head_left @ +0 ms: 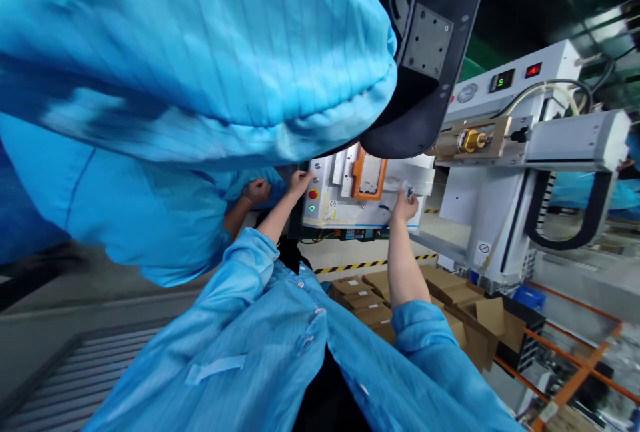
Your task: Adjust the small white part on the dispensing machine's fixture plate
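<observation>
My left hand [300, 185] is at the left edge of a white machine base [345, 213], fingertips beside two round metal push buttons [317, 173]. Its fingers look loosely stretched, and nothing shows in them. My right hand [406, 209] pinches a small clear plastic piece with dark marks [409, 191] at the right side of the base. What exactly this piece is I cannot make out. Between my hands an orange frame fixture [369, 174] lies on the base, its upper part partly covered by a dark cap brim.
Beside me at left is a co-worker in blue, with a closed hand [257, 191]. A red stop button [313, 195] sits on the panel. At right rises a white press machine [505, 172] with a brass-coloured fitting [473, 141]. Cardboard boxes [480, 322] stand below.
</observation>
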Available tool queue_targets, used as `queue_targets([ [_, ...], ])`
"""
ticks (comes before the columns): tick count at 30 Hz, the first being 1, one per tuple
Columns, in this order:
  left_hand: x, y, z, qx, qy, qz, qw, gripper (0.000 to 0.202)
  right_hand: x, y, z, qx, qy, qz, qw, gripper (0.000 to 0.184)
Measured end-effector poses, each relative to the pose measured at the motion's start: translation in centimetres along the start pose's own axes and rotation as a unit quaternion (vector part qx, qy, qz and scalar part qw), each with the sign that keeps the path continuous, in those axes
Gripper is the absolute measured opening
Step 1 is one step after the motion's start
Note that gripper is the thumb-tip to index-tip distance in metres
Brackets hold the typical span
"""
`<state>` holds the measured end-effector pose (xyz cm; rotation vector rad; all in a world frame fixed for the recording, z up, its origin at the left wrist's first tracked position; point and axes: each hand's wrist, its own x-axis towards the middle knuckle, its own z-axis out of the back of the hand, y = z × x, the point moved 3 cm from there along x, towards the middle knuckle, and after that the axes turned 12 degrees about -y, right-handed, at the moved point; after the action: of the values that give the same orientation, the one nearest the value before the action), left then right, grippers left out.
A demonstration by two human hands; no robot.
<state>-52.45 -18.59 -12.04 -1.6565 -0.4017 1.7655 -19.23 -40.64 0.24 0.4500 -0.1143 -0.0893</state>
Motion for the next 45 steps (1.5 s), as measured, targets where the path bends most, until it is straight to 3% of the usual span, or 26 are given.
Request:
queue_targets([
  [4, -0.2, 1.0, 0.2, 0.023, 0.014, 0.004, 1.000, 0.033, 1.9, 1.9, -2.1, -0.009, 0.024, 0.059, 0.998, 0.079],
  [9, -0.8, 1.8, 1.1, 0.055, 0.024, 0.011, 0.998, 0.042, 3.1, 3.1, -3.8, -0.013, 0.015, 0.073, 0.997, 0.078],
  [14, -0.8, 1.2, 1.0, 0.063, 0.030, 0.005, 0.998, 0.050, 3.7, 2.9, -4.4, -0.017, 0.008, 0.091, 0.996, 0.074],
  [24, 1.8, -0.4, -0.9, 0.085, 0.023, -0.039, 0.995, 0.042, 6.1, 2.7, -7.4, 0.001, 0.017, 0.168, 0.986, 0.071],
  [27, 1.5, -2.2, -1.0, 0.087, -0.029, -0.109, 0.990, 0.031, 5.7, 3.0, -6.8, -0.006, 0.028, 0.144, 0.989, 0.072],
  [31, -1.5, -7.3, -2.4, 0.086, -0.089, -0.307, 0.944, 0.028, 4.2, 2.1, -4.4, -0.046, 0.035, 0.096, 0.994, 0.083],
  [34, -4.5, -12.8, -6.6, 0.072, -0.022, -0.394, 0.916, 0.023, 3.4, 0.5, -1.9, -0.051, 0.031, 0.069, 0.996, 0.087],
  [38, -6.3, -21.7, -16.8, 0.055, 0.115, -0.468, 0.874, 0.022, 4.0, -1.0, 0.0, -0.042, 0.032, 0.056, 0.997, 0.074],
  [41, -4.3, -27.5, -26.0, 0.073, 0.179, -0.498, 0.846, 0.019, 5.3, -0.9, -0.6, -0.063, 0.082, 0.087, 0.991, 0.077],
  [45, 1.2, -32.8, -37.6, 0.124, 0.186, -0.500, 0.837, 0.024, 7.0, -0.6, -2.0, -0.135, 0.189, 0.128, 0.964, 0.080],
])
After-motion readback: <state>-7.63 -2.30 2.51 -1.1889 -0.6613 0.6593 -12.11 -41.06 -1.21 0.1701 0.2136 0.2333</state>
